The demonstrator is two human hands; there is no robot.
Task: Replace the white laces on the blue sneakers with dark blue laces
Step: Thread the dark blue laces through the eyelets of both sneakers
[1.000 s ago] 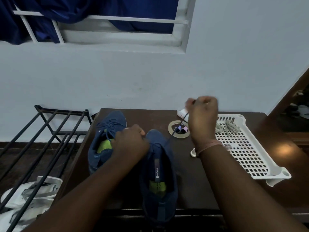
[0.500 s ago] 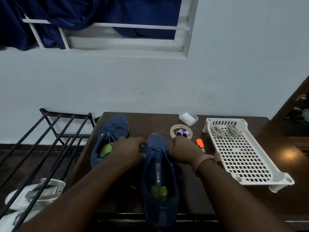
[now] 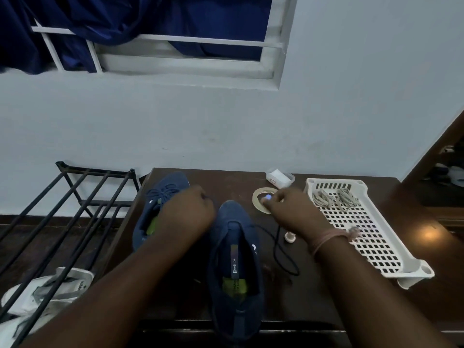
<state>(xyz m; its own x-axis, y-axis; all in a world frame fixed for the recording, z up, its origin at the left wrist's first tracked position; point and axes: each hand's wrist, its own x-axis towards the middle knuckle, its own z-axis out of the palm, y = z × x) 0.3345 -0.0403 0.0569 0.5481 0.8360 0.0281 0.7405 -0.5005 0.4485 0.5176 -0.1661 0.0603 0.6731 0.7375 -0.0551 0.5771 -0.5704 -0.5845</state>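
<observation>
Blue cloth sneaker (image 3: pixel 234 259) sits near you on the brown table (image 3: pixel 226 182), with only its dark lace (image 3: pixel 281 249) begun. Your left hand (image 3: pixel 187 214) and right hand (image 3: pixel 292 212) each pinch an end. The other blue shoe (image 3: pixel 160 204) looks laced. White laces (image 3: pixel 335 198) lie in the white tray (image 3: pixel 391 249).

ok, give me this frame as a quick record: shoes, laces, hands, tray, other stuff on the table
near sneaker: blue, on the table, toe away from the camera, dark lace only at the lowest eyelets
far sneaker: blue, already laced dark
dark lace: loose end trails right of the near sneaker
left hand: fingers curled, contents hidden
right hand: over the tape ring, seems to pinch the lace
white tray: holds two pale lace bundles
other: small white box
</observation>
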